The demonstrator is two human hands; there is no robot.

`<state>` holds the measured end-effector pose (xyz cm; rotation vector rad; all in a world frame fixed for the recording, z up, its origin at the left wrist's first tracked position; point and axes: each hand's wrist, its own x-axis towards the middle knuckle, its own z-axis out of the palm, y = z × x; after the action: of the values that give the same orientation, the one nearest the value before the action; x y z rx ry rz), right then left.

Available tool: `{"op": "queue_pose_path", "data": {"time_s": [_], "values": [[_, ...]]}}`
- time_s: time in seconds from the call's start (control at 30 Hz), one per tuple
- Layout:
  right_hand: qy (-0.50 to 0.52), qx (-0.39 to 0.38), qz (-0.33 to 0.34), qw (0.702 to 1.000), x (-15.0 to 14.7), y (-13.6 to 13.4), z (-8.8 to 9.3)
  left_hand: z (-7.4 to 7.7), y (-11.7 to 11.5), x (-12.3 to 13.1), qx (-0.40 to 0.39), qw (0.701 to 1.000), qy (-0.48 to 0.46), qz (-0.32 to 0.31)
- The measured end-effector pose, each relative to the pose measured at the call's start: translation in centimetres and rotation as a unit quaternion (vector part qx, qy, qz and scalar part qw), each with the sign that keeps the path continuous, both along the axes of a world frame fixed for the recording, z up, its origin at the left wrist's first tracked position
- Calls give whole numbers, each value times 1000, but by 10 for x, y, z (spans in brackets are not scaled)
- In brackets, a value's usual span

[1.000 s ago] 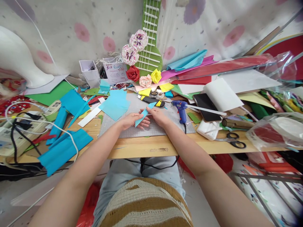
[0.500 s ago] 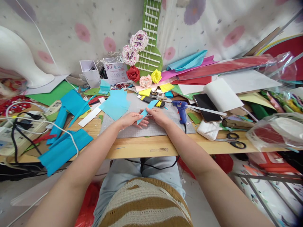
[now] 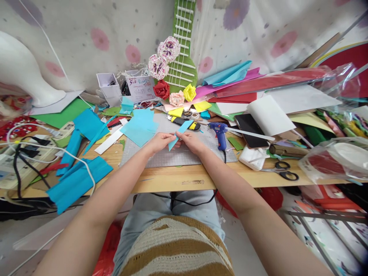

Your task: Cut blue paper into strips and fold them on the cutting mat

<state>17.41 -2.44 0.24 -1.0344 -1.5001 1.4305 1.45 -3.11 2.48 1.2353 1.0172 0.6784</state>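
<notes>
The wooden bench (image 3: 169, 183) is strewn with paper (image 3: 140, 128) and backed by a flowered curtain (image 3: 115, 23). Above the grey mat (image 3: 172, 159), a blue strip (image 3: 184, 129) is pinched by left hand (image 3: 161, 142) and right hand (image 3: 191, 142), both nearly closed; some fingers are partly hidden, the green guitar (image 3: 188, 69) cut off at its top

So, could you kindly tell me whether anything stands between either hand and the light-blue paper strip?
Nothing visible does: the left hand and the right hand both have fingertips on the light-blue paper strip. The yellow-and-black tool shows behind the strip's far end, not between strip and hands.
</notes>
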Motion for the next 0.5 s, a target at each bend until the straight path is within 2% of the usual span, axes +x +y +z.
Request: {"op": "queue_pose_path", "data": {"time_s": [0.23,0.5], "values": [[-2,-8,-6,1000,2,1,-3,1,1,11,19,998,30,44],[42,-13,-27,999,2,1,2,2,-1,3,7,999,53,1]]}}
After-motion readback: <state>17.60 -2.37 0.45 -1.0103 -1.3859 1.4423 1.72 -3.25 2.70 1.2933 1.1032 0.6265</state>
